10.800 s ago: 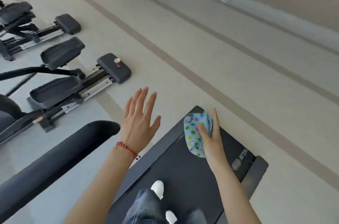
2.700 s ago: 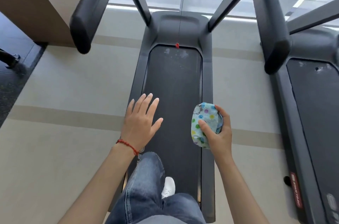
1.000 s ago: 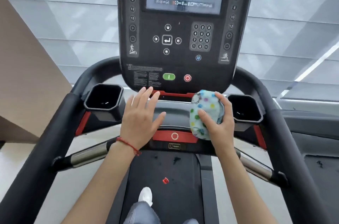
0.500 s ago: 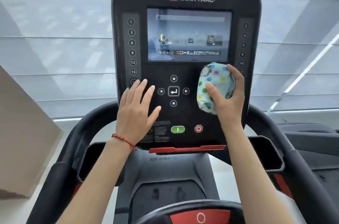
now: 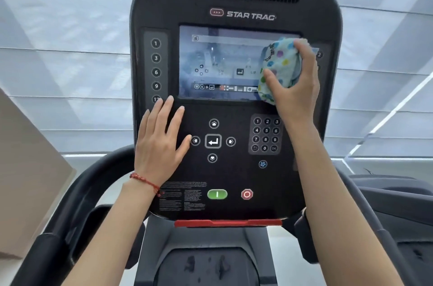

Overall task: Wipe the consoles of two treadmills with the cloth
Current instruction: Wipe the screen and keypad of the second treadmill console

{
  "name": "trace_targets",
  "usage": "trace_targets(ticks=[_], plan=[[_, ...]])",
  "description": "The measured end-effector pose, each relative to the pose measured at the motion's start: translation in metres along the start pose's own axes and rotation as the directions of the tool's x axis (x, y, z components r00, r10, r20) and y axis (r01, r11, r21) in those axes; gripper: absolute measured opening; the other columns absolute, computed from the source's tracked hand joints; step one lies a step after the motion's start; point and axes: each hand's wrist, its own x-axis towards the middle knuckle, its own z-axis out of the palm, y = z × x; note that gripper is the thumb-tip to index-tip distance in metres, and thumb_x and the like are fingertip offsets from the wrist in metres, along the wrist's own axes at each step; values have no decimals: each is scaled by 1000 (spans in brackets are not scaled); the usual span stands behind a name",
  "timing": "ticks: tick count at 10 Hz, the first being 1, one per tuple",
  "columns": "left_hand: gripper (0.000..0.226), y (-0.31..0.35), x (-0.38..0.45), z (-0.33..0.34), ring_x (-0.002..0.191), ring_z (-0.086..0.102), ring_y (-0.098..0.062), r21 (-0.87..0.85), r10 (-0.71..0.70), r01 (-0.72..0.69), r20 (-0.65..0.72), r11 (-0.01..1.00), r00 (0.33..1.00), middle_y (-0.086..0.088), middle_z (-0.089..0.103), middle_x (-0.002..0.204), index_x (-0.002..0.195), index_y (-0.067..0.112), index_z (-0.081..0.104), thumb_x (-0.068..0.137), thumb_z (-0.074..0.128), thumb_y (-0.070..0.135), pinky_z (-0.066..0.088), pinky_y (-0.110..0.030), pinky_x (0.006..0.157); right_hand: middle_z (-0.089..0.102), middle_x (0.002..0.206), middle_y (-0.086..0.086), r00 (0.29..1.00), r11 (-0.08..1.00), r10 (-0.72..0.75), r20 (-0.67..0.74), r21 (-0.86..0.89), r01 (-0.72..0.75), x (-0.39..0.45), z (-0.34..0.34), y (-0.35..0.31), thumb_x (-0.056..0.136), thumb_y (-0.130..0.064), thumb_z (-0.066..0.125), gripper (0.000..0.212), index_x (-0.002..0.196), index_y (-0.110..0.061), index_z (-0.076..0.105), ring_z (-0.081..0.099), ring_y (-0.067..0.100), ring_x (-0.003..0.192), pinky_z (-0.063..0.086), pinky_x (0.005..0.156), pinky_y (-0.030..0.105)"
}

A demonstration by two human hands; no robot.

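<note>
1. At the far left a tan panel [image 5: 28, 168] fills the lower corner, with pale window blinds [image 5: 65, 63] behind it.
2. The left handrail [image 5: 77, 203] of the treadmill curves up from the bottom left corner toward the console's lower left edge.
3. The console [image 5: 234, 168] is a dark upright panel marked STAR TRAC near its top edge, with a vent slot above the name.
4. A column of round number buttons [image 5: 155, 58] runs down the console's left edge.
5. The left hand [image 5: 159, 145] lies flat on the console's lower left part, fingers straight and close together, holding nothing; a red bracelet [image 5: 145, 181] circles the wrist.
6. Just right of that hand's thumb sit the arrow keys [image 5: 213, 141] around an enter key; below them, near the bottom edge, are a green button [image 5: 217, 194] and a red button [image 5: 246, 194].
7. The screen [image 5: 218, 63] takes the console's upper middle and is lit.
8. A number keypad [image 5: 266, 134] lies under the screen's right end.
9. The cloth [image 5: 280, 67], pale with coloured dots, is bunched against the screen's right edge.
10. The right hand [image 5: 297, 84] grips the cloth, thumb on its near side and fingers curled over the top.
11. At the right edge a second treadmill [image 5: 398, 203] shows in part.
</note>
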Motion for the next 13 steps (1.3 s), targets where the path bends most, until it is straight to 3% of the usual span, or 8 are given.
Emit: trace_targets(ticks=[2, 5, 6, 7, 8, 9, 11, 13], plan=[[51, -3, -3, 6, 134, 32, -34, 6, 21, -21, -37, 1000, 999, -19, 39, 143, 134, 4, 47, 91, 49, 30, 27, -50, 110, 52, 115, 11, 1000, 982, 12, 18, -190, -9, -1, 1, 2, 77, -27, 70, 56, 126, -14, 47, 37, -4, 87, 28, 70, -9], [50, -6, -6, 10, 135, 31, -33, -3, 46, -47, -60, 999, 997, -19, 38, 144, 135, 5, 47, 92, 49, 31, 26, -49, 110, 56, 107, 18, 991, 990, -16, -130, -143, -3, -5, 36, -15, 75, -24, 73, 55, 119, 0, 52, 37, -3, 85, 26, 73, -10], [50, -7, -7, 10, 136, 30, -33, -3, 54, -54, -55, 999, 997, -19, 38, 144, 135, 6, 46, 91, 49, 31, 27, -49, 110, 57, 106, 17, 992, 992, -48, -118, -125, 33, -3, 58, -29, 77, -29, 72, 55, 120, -1, 52, 38, -4, 87, 31, 71, -6], [51, -7, -6, 10, 136, 29, -32, 2, 60, -60, -56, 998, 997, -19, 39, 144, 135, 6, 45, 91, 50, 31, 26, -49, 110, 60, 99, 16, 986, 980, -143, -87, -149, 129, -2, 90, -47, 79, -37, 69, 52, 119, -10, 49, 56, 15, 77, 43, 58, 16], [51, -8, -6, 9, 136, 30, -32, -1, 62, -62, -53, 998, 997, -19, 39, 144, 135, 7, 44, 91, 51, 31, 27, -49, 110, 60, 96, 17, 964, 954, -261, -51, -168, 249, -3, 122, -69, 78, -39, 66, 50, 118, -14, 47, 62, 24, 69, 48, 46, 26], [50, -9, -6, 9, 136, 30, -32, 3, 62, -62, -50, 998, 997, -19, 39, 144, 135, 7, 45, 92, 50, 31, 27, -49, 110, 61, 98, 14, 953, 936, -301, -19, -196, 292, -3, 139, -79, 79, -42, 61, 48, 115, -24, 36, 62, 23, 70, 49, 44, 29], [50, -11, -6, 7, 136, 31, -31, -5, 67, -67, -53, 998, 996, -18, 39, 144, 135, 8, 46, 91, 50, 32, 28, -49, 110, 62, 96, 14, 930, 907, -367, 1, -220, 358, 6, 125, -66, 79, -37, 65, 47, 113, -25, 36, 62, 25, 64, 48, 43, 28], [51, -11, -6, 9, 136, 29, -31, 0, 65, -65, -53, 998, 996, -17, 39, 144, 136, 9, 43, 91, 49, 32, 27, -48, 110, 61, 97, 15, 968, 945, -247, -29, -228, 235, 16, 85, -39, 79, -38, 66, 50, 119, -14, 49, 61, 22, 75, 46, 56, 23]])
